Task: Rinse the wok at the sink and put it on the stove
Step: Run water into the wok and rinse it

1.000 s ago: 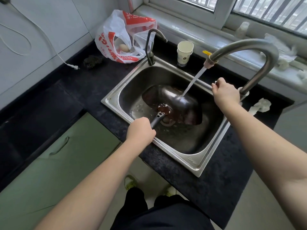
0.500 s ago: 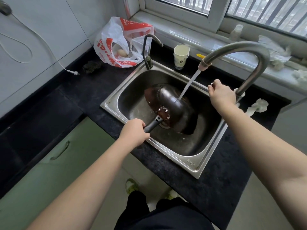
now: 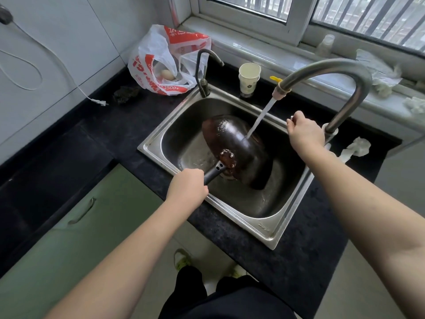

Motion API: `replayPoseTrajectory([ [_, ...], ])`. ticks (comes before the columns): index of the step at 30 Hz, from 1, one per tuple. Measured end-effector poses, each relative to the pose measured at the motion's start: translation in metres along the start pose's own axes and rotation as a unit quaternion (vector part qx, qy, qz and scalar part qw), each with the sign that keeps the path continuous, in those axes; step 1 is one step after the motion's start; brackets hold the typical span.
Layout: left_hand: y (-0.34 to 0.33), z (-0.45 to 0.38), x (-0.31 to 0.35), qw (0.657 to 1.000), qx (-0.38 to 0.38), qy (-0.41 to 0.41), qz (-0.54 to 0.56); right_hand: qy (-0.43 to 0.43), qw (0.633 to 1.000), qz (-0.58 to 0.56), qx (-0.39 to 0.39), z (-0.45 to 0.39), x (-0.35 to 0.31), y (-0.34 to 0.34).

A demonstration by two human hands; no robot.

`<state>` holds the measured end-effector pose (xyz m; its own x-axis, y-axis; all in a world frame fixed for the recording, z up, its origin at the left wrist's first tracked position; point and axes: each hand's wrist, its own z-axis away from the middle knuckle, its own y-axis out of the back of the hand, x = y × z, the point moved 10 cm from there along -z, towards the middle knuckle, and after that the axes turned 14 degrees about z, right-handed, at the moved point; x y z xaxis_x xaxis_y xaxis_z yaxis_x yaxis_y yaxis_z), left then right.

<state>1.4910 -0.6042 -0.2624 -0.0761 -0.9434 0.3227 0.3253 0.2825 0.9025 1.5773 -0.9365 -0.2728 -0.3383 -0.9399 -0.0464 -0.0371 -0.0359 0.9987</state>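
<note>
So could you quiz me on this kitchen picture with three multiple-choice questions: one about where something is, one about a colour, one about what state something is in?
1. Where is the paper cup?
A. inside the sink
B. on the counter behind the sink, between the two taps
C. on the floor

2. What colour is the print on the plastic bag?
A. red
B. blue
C. green

3. How is the wok sitting?
A. flat, opening up
B. on the stove
C. tipped in the sink, outer side up

Answers:
1 B: it stands behind the basin rim.
2 A: red lettering on white.
3 C: the left hand holds its handle, and water falls on its rounded outside.
</note>
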Motion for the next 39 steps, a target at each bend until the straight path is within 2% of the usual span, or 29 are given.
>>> replayPoseTrajectory([
  [4, -0.004, 0.001, -0.005, 1.0, -0.008, -0.005, 0.0, 0.001, 1.0, 0.004, 0.005, -0.001, 0.0, -0.001],
  [16, 0.0, -0.011, -0.04, 0.987, -0.058, 0.07, 0.133, -0.008, 1.0, 0.003, -0.001, 0.001, 0.001, -0.001],
  [20, -0.009, -0.011, -0.053, 0.963, -0.067, 0.115, 0.232, -0.01, 1.0, 0.004, 0.0, 0.0, 0.001, -0.001],
  [24, -0.023, -0.001, -0.063, 0.913, -0.06, 0.175, 0.364, -0.007, 1.0, 0.005, 0.003, -0.001, 0.0, -0.001],
  [30, -0.032, 0.002, -0.069, 0.893, -0.076, 0.196, 0.398, -0.007, 1.0, -0.007, -0.002, 0.001, -0.001, -0.001],
  [32, -0.028, 0.002, -0.065, 0.909, -0.064, 0.181, 0.37, -0.011, 1.0, -0.006, -0.007, 0.002, -0.001, -0.001],
  [35, -0.014, -0.001, -0.048, 0.971, -0.043, 0.112, 0.209, -0.02, 1.0, -0.006, -0.009, 0.002, 0.001, -0.001],
  [39, -0.012, -0.002, -0.03, 0.986, -0.036, 0.072, 0.145, -0.022, 1.0, -0.001, -0.011, 0.002, 0.0, 0.0],
])
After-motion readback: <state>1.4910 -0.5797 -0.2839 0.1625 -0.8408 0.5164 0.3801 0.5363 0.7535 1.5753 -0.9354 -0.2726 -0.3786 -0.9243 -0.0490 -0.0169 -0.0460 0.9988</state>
